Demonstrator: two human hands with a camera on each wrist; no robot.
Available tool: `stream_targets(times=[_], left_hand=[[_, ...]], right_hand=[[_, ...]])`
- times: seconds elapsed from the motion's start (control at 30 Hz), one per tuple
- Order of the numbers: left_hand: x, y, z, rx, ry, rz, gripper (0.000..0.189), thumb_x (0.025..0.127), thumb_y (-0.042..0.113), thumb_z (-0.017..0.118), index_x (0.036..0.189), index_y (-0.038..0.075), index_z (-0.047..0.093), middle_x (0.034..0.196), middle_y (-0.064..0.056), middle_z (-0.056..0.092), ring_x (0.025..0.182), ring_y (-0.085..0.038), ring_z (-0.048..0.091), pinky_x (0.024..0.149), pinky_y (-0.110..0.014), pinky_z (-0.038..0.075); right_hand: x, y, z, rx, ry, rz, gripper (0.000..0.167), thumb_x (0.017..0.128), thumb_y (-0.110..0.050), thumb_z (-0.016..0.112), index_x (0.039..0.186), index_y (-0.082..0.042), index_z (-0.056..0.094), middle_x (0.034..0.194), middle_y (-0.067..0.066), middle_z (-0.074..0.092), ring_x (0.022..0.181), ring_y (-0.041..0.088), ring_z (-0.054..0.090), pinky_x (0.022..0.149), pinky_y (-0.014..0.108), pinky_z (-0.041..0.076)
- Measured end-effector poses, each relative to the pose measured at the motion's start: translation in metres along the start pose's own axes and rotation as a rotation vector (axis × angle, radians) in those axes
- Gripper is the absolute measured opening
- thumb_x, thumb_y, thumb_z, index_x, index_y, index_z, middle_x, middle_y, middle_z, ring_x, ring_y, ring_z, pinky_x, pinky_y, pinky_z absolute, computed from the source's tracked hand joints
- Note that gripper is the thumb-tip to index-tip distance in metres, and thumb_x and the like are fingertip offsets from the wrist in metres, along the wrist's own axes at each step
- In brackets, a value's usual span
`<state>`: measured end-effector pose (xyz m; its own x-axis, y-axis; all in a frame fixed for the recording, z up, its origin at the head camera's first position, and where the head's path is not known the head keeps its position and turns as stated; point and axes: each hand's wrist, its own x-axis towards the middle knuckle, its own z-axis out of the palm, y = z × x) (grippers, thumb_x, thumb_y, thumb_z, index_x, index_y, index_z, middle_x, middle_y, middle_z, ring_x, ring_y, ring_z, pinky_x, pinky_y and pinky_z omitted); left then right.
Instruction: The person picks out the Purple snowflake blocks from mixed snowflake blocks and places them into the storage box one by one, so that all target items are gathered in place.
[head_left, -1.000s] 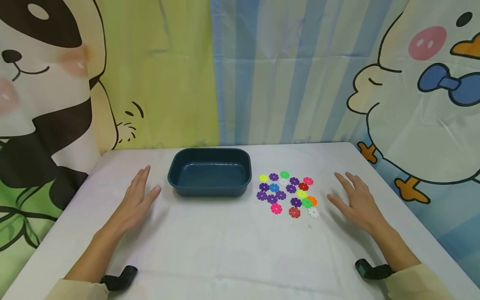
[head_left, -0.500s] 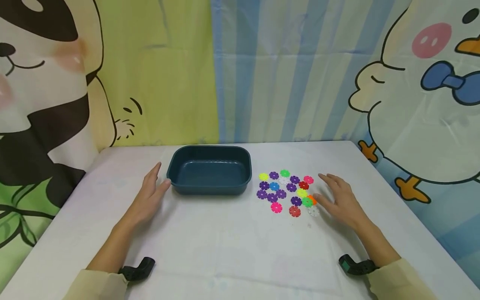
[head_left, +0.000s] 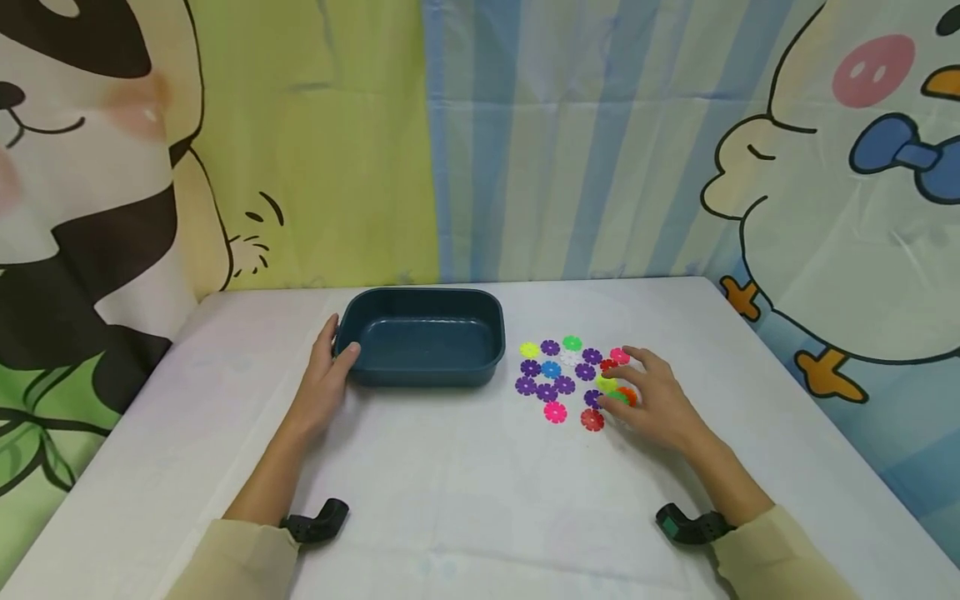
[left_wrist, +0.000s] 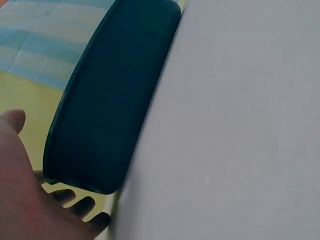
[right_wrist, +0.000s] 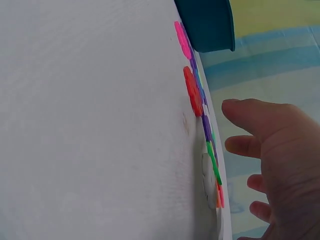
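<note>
A dark teal plastic basin [head_left: 420, 377] stands at the back of the white table. My left hand [head_left: 321, 396] is at its left end, thumb by the rim and fingers along the outer side. In the left wrist view the thumb [left_wrist: 15, 120] stays apart from the basin wall [left_wrist: 100, 100]; whether the fingertips touch is unclear. Right of the basin lie several flat, flower-shaped plastic discs, among them a pink disc [head_left: 555, 412] and a red disc [head_left: 592, 419]. Over their right side hovers my right hand [head_left: 663, 407], fingers loosely bent, holding nothing and partly hiding some discs.
A black camera [head_left: 315, 522] is strapped to the left wrist and another black camera [head_left: 692, 525] to the right. Behind the table [head_left: 480, 500] hangs a printed curtain [head_left: 337, 167] with cartoon animals.
My left hand has moved right, up to the basin's left end. My right hand has moved left from beside the discs to above them. Basin and discs stay in place.
</note>
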<state>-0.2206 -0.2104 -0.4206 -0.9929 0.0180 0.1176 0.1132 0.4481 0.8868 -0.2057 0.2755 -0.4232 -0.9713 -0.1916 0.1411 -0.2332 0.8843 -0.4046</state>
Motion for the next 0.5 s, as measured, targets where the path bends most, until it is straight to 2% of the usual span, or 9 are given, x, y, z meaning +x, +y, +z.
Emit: stream_targets(times=[0.1, 0.2, 0.33, 0.5], left_hand=[[0.0010, 0.0015, 0.0041, -0.025, 0.022, -0.002, 0.075, 0.110, 0.041, 0.041, 0.168, 0.014, 0.001, 0.175, -0.013, 0.003, 0.162, -0.034, 0.002, 0.129, -0.062, 0.005], [0.0006, 0.0035, 0.0068, -0.041, 0.025, -0.007, 0.076, 0.109, 0.040, 0.044, 0.168, 0.016, 0.001, 0.175, -0.009, 0.003, 0.162, -0.032, 0.002, 0.129, -0.061, 0.005], [-0.0005, 0.0033, 0.0088, -0.041, 0.017, -0.028, 0.080, 0.108, 0.037, 0.049, 0.168, 0.020, -0.002, 0.176, -0.008, 0.002, 0.162, -0.033, 0.003, 0.129, -0.062, 0.009], [-0.0007, -0.0008, 0.0092, -0.026, 0.015, -0.038, 0.085, 0.106, 0.031, 0.055, 0.168, 0.018, -0.002, 0.175, -0.011, 0.003, 0.162, -0.035, 0.005, 0.129, -0.060, 0.011]], right_hand=[[0.0019, -0.0041, 0.0023, -0.016, -0.019, -0.006, 0.040, 0.088, -0.032, 0.080, 0.123, -0.014, 0.074, 0.162, 0.023, 0.035, 0.150, 0.052, 0.024, 0.108, 0.081, 0.033], [0.0027, -0.0052, 0.0045, -0.031, -0.023, -0.011, 0.036, 0.088, -0.032, 0.080, 0.120, -0.016, 0.075, 0.161, 0.021, 0.037, 0.151, 0.051, 0.023, 0.108, 0.081, 0.032], [0.0020, -0.0047, 0.0069, -0.035, -0.017, -0.025, 0.034, 0.089, -0.031, 0.079, 0.119, -0.016, 0.075, 0.161, 0.020, 0.038, 0.151, 0.050, 0.024, 0.109, 0.080, 0.032], [0.0020, -0.0054, 0.0086, -0.015, -0.019, -0.037, 0.030, 0.088, -0.028, 0.081, 0.115, -0.016, 0.075, 0.160, 0.021, 0.038, 0.150, 0.049, 0.026, 0.109, 0.077, 0.035]])
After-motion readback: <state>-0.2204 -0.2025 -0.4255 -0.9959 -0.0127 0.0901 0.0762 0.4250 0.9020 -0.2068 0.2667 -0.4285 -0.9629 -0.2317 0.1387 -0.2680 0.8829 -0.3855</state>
